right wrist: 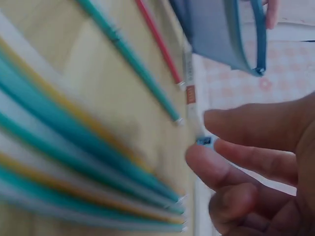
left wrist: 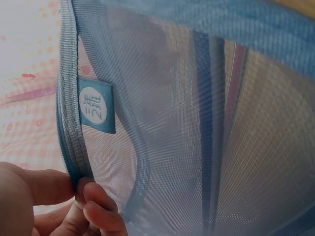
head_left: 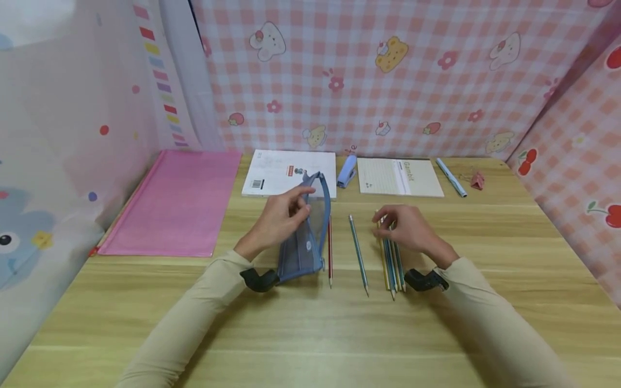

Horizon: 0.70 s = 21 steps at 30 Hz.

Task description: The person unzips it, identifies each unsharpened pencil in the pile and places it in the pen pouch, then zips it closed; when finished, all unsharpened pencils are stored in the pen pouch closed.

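Observation:
My left hand [head_left: 281,218] pinches the zipped edge of a blue mesh pencil case [head_left: 302,248], thumb against fingers. The case stands tilted up with its mouth gaping; a label [left wrist: 96,104] shows on its mesh. Over a bunch of pencils [head_left: 392,269] in teal, gold and silver hovers my right hand [head_left: 407,229]. Its thumb and fingertips [right wrist: 211,164] are apart with nothing between them, and the bunch lies on the table beside them. Between case and bunch are a single teal pencil [head_left: 359,256] and a red pencil [head_left: 330,253].
At the back are a white book [head_left: 271,167], a lavender stapler [head_left: 346,171], a notepad [head_left: 383,178], a light-blue pen [head_left: 451,177] and a pink clip [head_left: 477,180]. A pink zip folder [head_left: 174,205] lies at the left. Patterned cloth [head_left: 364,70] encloses the table [head_left: 310,345].

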Tool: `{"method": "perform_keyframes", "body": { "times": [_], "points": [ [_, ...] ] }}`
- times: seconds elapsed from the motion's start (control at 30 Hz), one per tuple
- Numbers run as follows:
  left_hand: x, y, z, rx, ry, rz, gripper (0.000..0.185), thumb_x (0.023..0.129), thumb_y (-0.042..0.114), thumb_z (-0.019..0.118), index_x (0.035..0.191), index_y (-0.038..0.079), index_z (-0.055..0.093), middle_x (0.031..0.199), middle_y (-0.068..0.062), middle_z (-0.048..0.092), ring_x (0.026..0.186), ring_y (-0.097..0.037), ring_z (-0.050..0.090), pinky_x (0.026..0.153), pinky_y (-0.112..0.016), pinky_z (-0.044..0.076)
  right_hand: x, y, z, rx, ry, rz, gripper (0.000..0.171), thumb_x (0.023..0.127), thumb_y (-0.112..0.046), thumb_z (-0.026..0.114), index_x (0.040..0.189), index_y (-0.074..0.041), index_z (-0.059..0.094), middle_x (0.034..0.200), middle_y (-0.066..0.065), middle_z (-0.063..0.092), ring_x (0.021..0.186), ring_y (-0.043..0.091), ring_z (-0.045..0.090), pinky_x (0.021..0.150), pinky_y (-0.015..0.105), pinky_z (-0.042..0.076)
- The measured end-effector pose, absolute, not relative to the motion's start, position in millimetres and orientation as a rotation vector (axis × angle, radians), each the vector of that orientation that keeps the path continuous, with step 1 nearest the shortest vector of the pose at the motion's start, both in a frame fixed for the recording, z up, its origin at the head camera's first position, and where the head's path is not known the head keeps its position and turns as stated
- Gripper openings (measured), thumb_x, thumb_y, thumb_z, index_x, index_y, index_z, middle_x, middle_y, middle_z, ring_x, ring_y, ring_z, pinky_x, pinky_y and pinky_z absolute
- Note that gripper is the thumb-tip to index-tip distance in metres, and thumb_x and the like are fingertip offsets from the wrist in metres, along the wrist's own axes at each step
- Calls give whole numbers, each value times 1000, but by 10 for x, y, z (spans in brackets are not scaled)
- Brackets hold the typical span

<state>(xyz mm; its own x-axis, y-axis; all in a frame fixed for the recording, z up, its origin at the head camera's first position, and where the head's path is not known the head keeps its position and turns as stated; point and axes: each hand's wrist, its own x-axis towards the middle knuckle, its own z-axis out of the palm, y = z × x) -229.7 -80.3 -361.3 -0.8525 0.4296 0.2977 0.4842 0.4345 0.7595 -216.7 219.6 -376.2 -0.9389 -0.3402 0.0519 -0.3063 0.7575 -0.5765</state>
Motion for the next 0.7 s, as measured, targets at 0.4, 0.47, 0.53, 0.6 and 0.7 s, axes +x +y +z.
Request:
{"method": "perform_keyframes", "body": {
  "times": [0.4,0.47,0.53,0.6,0.7],
  "points": [
    [-2303,-814,-3611,-824,-2592,-1428,37,99,6,57,136,1,58,82,-7,62,64,-12,52,57,-21,42,-2145,2153,-3923,-663,2842,-759,21,80,-7,81,98,-4,72,75,3,70,67,9,61,63,26,49],
    [-2305,-811,-3607,-834,-2597,-1420,37,99,7,57,136,1,58,82,-7,62,64,-12,51,57,-21,42,-2140,2105,-3922,-652,2856,-703,21,80,-9,81,98,-4,72,76,4,71,69,10,62,65,28,50],
    [-2307,-809,-3604,-841,-2599,-1415,37,99,7,57,136,1,58,82,-8,62,64,-11,51,57,-21,42,-2135,2052,-3923,-622,2868,-664,22,80,-10,81,98,-4,72,77,5,72,69,12,64,65,29,51],
    [-2304,-809,-3600,-843,-2602,-1414,37,99,7,58,136,1,58,83,-7,63,64,-12,51,57,-21,42,-2123,1995,-3915,-583,2882,-638,24,79,-10,81,100,-3,71,77,6,72,69,13,64,64,28,50],
    [-2302,-811,-3596,-841,-2603,-1408,37,99,7,58,136,1,58,83,-7,62,64,-11,51,58,-21,42,-2112,1923,-3896,-522,2899,-637,27,78,-8,79,103,-2,71,77,6,71,67,14,64,61,27,49]
  ]
}}
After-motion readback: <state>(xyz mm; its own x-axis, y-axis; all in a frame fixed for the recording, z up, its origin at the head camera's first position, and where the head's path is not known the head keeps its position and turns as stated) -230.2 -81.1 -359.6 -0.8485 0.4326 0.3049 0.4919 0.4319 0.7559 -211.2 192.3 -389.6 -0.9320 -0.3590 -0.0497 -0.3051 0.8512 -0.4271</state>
